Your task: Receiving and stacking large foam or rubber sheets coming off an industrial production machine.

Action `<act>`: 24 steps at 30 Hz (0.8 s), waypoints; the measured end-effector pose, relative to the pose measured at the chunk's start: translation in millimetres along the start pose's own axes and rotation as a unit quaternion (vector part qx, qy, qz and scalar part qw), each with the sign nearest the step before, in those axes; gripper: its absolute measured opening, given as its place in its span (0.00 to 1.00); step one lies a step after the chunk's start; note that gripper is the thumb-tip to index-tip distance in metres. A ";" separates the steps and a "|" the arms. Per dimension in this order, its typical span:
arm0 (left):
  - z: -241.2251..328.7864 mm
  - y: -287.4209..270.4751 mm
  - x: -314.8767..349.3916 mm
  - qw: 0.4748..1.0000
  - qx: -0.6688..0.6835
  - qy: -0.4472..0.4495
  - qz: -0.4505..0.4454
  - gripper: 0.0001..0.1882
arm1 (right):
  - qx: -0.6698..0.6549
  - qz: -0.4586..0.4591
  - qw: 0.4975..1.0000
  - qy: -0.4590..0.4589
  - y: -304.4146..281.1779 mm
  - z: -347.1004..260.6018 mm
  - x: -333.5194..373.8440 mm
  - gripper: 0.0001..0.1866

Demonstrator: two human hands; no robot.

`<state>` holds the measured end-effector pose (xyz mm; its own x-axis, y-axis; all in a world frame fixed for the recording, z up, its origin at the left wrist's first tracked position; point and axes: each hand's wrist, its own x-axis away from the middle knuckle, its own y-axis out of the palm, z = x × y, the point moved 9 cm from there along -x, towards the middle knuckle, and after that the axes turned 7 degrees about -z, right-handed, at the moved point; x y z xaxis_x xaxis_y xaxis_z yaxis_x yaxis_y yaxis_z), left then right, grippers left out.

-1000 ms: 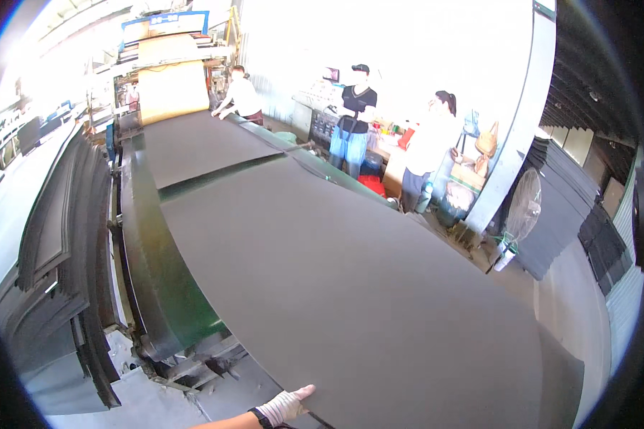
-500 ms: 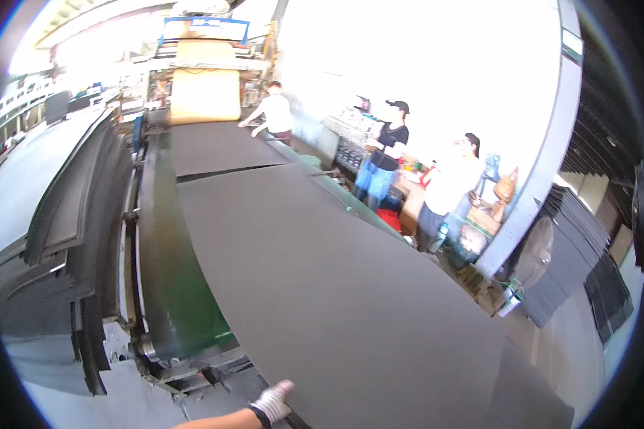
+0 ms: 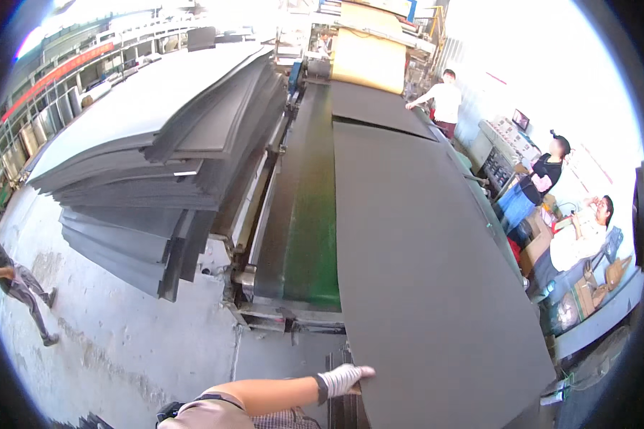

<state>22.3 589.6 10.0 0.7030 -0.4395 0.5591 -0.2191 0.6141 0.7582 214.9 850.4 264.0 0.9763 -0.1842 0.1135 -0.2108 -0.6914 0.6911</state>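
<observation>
A long dark grey sheet (image 3: 429,272) stretches from a green conveyor belt (image 3: 311,247) toward me, its near part reaching past the belt's end. My left hand (image 3: 345,378), in a pale glove with a dark cuff, grips the sheet's near left edge. Its thumb lies on top, and the other fingers are partly hidden at the edge. My right hand is out of the picture. Another grey sheet (image 3: 379,109) lies farther up the belt, with a dark gap between the two.
To the left stands a tall stack of grey sheets (image 3: 132,234). A machine with a yellow-orange sheet (image 3: 368,58) rises at the far end. One person (image 3: 447,100) reaches to the belt; two more stand at right near boxes (image 3: 538,247). Another person (image 3: 18,279) is at far left.
The view has swung left, so the belt and sheets appear farther right. My left hand stays on the sheet's edge, and more of my arm shows. A person at far left has come into view.
</observation>
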 end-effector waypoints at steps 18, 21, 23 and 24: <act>38.7 -55.4 -34.0 0.994 0.064 -0.022 0.086 0.18 | 0.817 -0.315 0.477 0.068 182.2 33.5 -153.9 0.19; 31.2 -70.1 -55.8 0.983 0.147 0.034 0.109 0.16 | 0.801 -0.304 0.510 0.076 164.1 34.8 -158.6 0.21; -3.0 -60.3 -79.6 0.990 0.089 -0.019 0.105 0.15 | 0.796 -0.283 0.531 0.071 147.6 33.1 -157.2 0.23; -4.9 -49.8 -67.4 0.991 0.051 -0.029 0.117 0.14 | 0.784 -0.284 0.548 0.059 146.6 29.7 -153.6 0.25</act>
<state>-10.9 591.8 -67.1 0.5852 -0.3324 0.7397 -0.4401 0.6359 0.6340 32.6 756.6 326.7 0.8830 0.3550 0.3070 0.4365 -0.3809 -0.8151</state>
